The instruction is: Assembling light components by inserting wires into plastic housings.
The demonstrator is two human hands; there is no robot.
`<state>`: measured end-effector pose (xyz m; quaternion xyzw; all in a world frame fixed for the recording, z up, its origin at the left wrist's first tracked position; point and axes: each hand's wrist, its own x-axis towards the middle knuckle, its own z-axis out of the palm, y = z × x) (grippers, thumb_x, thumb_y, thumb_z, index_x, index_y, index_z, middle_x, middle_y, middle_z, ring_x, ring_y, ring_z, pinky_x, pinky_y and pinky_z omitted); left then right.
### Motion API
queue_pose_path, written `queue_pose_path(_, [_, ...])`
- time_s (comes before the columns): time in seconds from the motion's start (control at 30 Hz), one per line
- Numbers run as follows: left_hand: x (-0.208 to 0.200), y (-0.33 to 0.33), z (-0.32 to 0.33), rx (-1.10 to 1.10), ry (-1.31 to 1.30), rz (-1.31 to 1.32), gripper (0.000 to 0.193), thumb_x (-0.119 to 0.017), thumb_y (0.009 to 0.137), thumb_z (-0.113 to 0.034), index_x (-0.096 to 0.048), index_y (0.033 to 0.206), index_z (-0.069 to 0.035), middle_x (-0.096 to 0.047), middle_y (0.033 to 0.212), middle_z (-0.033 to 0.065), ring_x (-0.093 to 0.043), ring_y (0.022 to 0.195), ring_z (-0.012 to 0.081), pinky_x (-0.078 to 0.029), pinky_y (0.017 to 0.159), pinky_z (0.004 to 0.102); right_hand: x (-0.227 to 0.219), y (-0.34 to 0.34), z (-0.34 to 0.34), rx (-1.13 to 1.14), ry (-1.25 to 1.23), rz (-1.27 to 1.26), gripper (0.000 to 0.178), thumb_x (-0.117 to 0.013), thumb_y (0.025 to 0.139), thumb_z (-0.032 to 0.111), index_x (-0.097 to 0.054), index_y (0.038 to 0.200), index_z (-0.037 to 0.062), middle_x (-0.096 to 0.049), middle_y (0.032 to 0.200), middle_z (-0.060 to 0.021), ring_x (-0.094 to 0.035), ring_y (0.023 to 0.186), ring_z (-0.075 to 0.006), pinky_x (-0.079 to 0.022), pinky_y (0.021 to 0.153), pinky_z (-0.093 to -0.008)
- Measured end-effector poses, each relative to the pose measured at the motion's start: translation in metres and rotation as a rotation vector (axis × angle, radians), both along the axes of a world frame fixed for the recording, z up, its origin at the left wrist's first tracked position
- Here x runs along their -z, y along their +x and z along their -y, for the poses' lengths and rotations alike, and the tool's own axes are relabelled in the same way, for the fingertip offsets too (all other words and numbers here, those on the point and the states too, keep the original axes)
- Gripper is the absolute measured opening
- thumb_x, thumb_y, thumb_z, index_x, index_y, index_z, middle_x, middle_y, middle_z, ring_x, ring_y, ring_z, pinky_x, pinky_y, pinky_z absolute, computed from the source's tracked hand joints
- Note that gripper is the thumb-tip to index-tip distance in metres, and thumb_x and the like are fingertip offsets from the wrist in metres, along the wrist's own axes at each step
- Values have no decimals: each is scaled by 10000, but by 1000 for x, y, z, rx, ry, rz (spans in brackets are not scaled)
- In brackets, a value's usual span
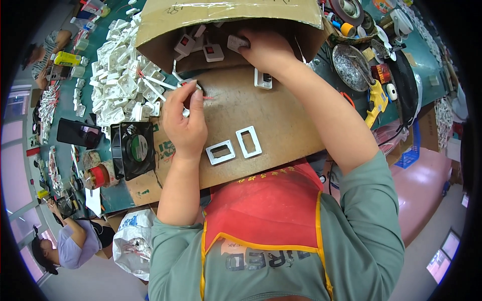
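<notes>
My right hand [268, 50] reaches into the mouth of an open cardboard box [231, 11], its fingers closed on a small white plastic housing [236, 43]. Inside the box, several white housings with dark and red switch faces [214, 52] lie near the opening. My left hand [185, 123] is curled, thumb toward fingers, around a small white wired part [190, 83] that they mostly hide; thin red wire ends stick out beside it. A white housing [262, 79] rests on the board below my right wrist. Two white rectangular frames [248, 142] lie closer to me.
A heap of white plastic housings [118, 75] covers the table's left side, with a black fan [133, 150] and a dark phone [79, 133] below it. To the right are a yellow glue gun [376, 102] and a round metal pan [350, 66]. Other people sit at left.
</notes>
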<state>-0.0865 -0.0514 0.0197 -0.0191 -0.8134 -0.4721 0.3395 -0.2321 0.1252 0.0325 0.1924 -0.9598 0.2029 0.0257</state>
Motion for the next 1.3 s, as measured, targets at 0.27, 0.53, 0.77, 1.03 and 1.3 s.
queue_pose_path(0.27, [-3,3,0,64,-23,-10,141,-648,852,-45,-655,989,-15,-640,898,96,-598,742,178,-478,676,265,4,-3,-17,-30,-77,-12,244,-560,826,173,-619,1062,174,-669,1001,-121,-633,922,-322,-507,813,-423])
queue_pose_path(0.53, [-6,1,-3,35,7,-3,144,-657,854,-60,-656,990,-13,-640,898,94,-592,731,171,-478,667,264,23,-46,-28,194,34,-459,388,-519,883,390,-625,1139,118,-659,1068,-153,-637,971,-318,-508,852,-436])
queue_pose_path(0.77, [-7,4,0,48,-8,41,153,-660,857,-73,-656,997,-12,-637,906,94,-592,738,163,-482,680,263,-12,9,49,-101,70,63,577,-606,813,526,-561,1264,168,-651,1121,-127,-625,1007,-324,-496,880,-406])
queue_pose_path(1.03, [-11,3,-3,53,12,60,155,-657,861,-88,-658,996,-12,-636,903,92,-591,741,164,-478,692,260,-5,-20,14,25,-370,474,448,-624,864,329,-569,1244,98,-676,1002,-104,-665,824,-196,-540,720,-328])
queue_pose_path(1.3, [-6,6,-10,226,521,309,272,-621,917,-148,-595,1138,9,-647,953,76,-598,830,127,-476,759,249,-17,91,-4,-107,-1152,954,445,-559,923,99,-437,1344,22,-648,1013,-62,-625,829,-118,-518,676,-251])
